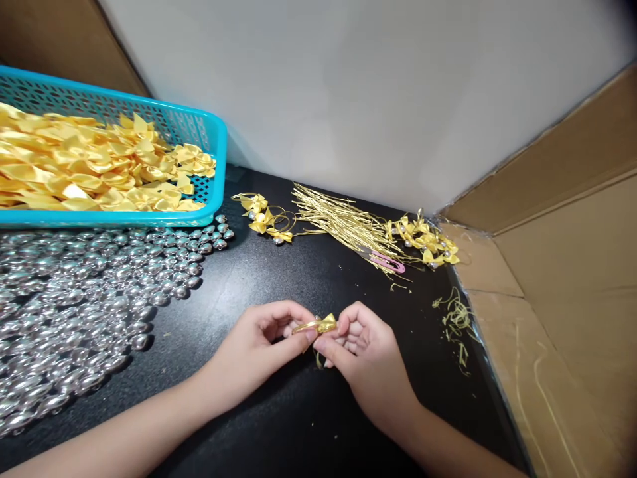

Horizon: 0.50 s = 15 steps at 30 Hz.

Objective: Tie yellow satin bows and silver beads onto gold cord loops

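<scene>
Between my two hands, over the black tabletop, is a small yellow ribbon bow (pixel 327 323) with a looped gold tie (pixel 302 327). My left hand (pixel 259 342) pinches the tie and the bow's left side between thumb and fingers. On the other side, my right hand (pixel 371 355) has its thumb and bent fingers closed at the bow's right end. A small greyish bit shows just above the bow, too little of it to name. A thin strand hangs below, between the fingertips. The fingers hide part of the bow's underside.
A blue plastic basket (pixel 215 192) of yellow bows (pixel 99 159) stands back left. Silver beads (pixel 99 292) cover the left table. Gold ties (pixel 343 222), a pink clip (pixel 388 261) and bead-and-bow pieces (pixel 269 222) lie behind. Thread scraps (pixel 458 315) sit by cardboard (pixel 562 265) at right.
</scene>
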{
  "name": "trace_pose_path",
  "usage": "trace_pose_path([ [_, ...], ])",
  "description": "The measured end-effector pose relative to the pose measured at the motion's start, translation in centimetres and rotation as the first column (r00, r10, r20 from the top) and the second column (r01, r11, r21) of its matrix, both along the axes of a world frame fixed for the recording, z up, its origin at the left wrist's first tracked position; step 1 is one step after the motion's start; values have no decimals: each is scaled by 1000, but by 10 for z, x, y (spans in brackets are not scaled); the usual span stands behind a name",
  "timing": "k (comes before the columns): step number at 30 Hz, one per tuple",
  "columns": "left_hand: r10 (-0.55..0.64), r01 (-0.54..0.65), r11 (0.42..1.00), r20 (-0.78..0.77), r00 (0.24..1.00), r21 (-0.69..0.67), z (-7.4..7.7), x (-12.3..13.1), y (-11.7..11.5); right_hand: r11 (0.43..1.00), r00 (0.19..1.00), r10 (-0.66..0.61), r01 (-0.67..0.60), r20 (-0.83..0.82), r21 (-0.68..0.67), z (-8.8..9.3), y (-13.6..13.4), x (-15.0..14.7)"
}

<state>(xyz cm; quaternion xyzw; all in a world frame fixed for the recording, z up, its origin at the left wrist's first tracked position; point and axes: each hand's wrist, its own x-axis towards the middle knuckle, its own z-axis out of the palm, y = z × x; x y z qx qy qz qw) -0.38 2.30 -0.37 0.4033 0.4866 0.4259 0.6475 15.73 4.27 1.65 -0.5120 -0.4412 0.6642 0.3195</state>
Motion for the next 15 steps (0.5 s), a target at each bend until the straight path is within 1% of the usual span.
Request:
trace_pose_path([
  [3, -8, 10, 999, 35, 999, -43, 1, -1, 2, 999, 1000, -7, 7, 3, 33, -3, -1, 0],
  [5, -25, 26, 998, 30, 999, -51, 2, -1, 3, 998, 1000, -1, 0, 14, 63, -6, -2, 0],
  [8, -41, 40, 999, -46, 998, -32, 4, -1, 2, 993, 998, 31, -38, 61, 113, -9, -3, 1],
  [10, -31, 31, 1000, -125, 992, -4, 4, 0, -1, 973, 987, 57, -89, 152, 212, -8, -1, 3],
  [11, -19, 22, 1000, -158, 987, 19, 3, 1, -3, 949, 975, 60, -122, 216, 289, -7, 0, 5],
  [12, -7, 15, 999, -183, 983, 42, 2, 1, -4, 909, 958, 44, -156, 284, 387, -5, 2, 7],
  [14, 6, 11, 997, -207, 978, 82, -1, 2, -6, 782, 925, 25, -255, 379, 569, 0, 6, 11],
  [15, 4, 17, 995, -213, 977, 94, -2, 2, -6, 719, 915, 35, -302, 401, 626, 2, 9, 12],
])
